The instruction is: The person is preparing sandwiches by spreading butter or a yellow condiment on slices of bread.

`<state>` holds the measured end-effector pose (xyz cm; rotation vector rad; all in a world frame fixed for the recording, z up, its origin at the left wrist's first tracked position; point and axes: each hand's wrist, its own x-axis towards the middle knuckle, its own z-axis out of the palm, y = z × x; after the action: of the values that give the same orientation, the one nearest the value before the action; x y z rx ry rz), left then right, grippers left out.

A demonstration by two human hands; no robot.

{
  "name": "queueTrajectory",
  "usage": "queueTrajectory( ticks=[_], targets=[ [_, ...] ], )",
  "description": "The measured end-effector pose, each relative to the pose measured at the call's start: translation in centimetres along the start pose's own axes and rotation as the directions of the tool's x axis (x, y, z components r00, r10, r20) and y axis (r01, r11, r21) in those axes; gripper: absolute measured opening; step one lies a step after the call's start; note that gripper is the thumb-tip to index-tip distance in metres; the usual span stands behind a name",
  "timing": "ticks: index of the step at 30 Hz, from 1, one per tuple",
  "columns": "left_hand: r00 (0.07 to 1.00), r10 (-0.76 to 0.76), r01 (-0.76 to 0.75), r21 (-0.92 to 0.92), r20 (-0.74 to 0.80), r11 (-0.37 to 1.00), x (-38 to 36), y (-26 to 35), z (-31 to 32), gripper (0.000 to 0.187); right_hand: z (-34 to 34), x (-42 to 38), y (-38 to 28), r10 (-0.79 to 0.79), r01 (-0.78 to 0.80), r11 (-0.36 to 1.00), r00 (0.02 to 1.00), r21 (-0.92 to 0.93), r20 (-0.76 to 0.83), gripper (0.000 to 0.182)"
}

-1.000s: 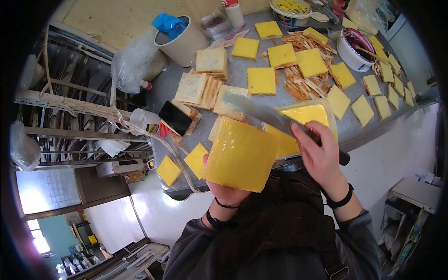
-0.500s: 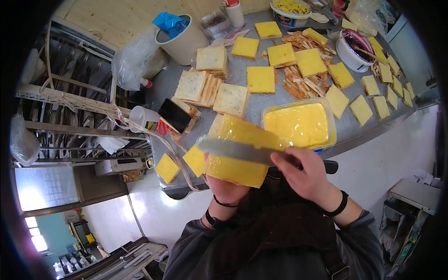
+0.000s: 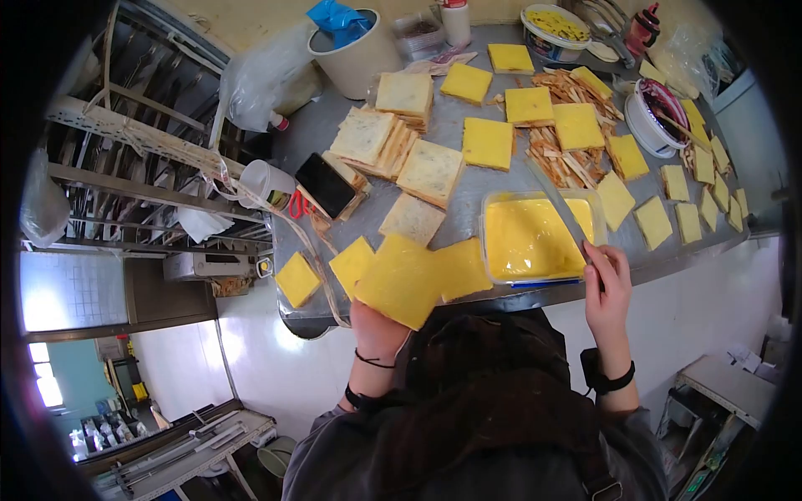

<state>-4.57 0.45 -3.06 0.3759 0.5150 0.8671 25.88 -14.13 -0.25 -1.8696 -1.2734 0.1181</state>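
In our left hand (image 3: 380, 332), partly curled beneath it, we support the square yellow-coated slab (image 3: 399, 280) above the near edge of the grey metal surface (image 3: 302, 142), our right hand (image 3: 607, 292) closed on a long metal spatula (image 3: 558, 200); the slab looks light, soft, slick-topped, best held underneath.

The bench (image 3: 309, 125) is smooth metal, the tub (image 3: 484, 238) at three o'clock clear plastic, its spread (image 3: 525, 238) glossy, the knife blade (image 3: 559, 204) metal.

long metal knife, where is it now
In the head view, the long metal knife is right of centre, in the right hand, its blade slanting across the clear rectangular plastic tub of yellow cream.
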Motion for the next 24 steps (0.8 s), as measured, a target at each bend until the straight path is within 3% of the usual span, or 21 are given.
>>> queueTrajectory(
  ticks=[1, 3, 6, 9, 13, 16, 18, 22, 24],
  targets=[
    [0.999, 0.036, -0.035, 0.028, -0.04, 0.999, -0.1, 0.5, -0.6, 0.059, -0.1, -0.4, 0.4, 0.013, -0.013, 1.0, 1.0, -0.003, 0.005, 0.027],
    [0.987, -0.014, -0.034, -0.293, -0.161, 0.955, -0.2, 1.8, -2.7, 0.059, -0.2, -0.8, 0.8, 0.047, -0.047, 0.999, 0.999, -0.002, 0.01, 0.027],
    [0.993, 0.113, -0.119, -0.292, -0.035, 0.949, -0.8, 3.6, -5.6, 0.061, -0.3, -0.8, 0.9, 0.063, -0.063, 0.998, 0.998, -0.008, 0.009, 0.026],
    [0.933, 0.17, -0.256, -0.252, -0.317, 0.933, -1.0, 6.2, -3.7, 0.054, -0.3, -0.6, 0.9, 0.083, -0.083, 0.997, 0.997, 0.008, 0.01, 0.026],
    [0.899, 0.272, -0.349, -0.19, -0.343, 0.918, -1.0, 8.3, -5.0, 0.055, -0.2, -0.3, 1.2, 0.055, -0.055, 0.998, 0.998, 0.013, 0.02, 0.026],
    [0.915, 0.273, -0.354, -0.266, -0.298, 0.897, -1.3, 8.9, -6.1, 0.056, 0.0, -0.3, 1.6, 0.04, -0.041, 0.999, 0.999, 0.026, 0.022, 0.026],
    [0.893, 0.289, -0.387, -0.261, -0.345, 0.884, -1.6, 9.1, -6.9, 0.058, 0.0, -0.6, 2.1, 0.045, -0.046, 0.999, 0.998, 0.025, 0.032, 0.026],
    [0.83, 0.371, -0.484, -0.209, -0.416, 0.85, -2.9, 10.4, -10.3, 0.064, -0.2, -1.2, 3.1, 0.047, -0.047, 0.999, 0.997, -0.004, 0.056, 0.027],
    [0.756, 0.417, -0.558, -0.162, -0.504, 0.814, -3.4, 11.3, -11.4, 0.067, -0.3, -1.2, 3.4, 0.034, -0.033, 0.999, 0.998, -0.008, 0.057, 0.027]
  ],
)
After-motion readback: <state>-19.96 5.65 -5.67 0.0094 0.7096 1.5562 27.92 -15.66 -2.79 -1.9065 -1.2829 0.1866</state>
